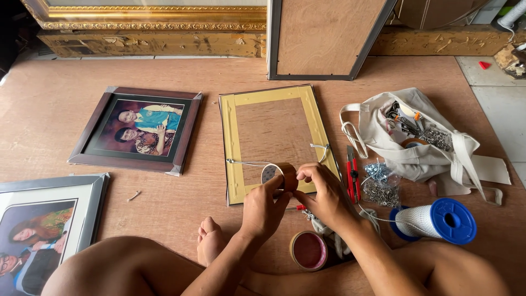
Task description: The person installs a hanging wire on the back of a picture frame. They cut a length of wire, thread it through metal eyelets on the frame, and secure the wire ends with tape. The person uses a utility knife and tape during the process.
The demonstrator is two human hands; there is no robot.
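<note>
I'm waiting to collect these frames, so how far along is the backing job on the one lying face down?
Done: the face-down frame already has yellowish tape round all four edges of its back and a hanging cord fixed across it. In hand: the left hand and right hand work a brown tape roll over its lower edge. Left: I cannot tell; two framed photos lie face up beside it.

Single head-worn view, steeply down, close over lap and wooden floor.
</note>
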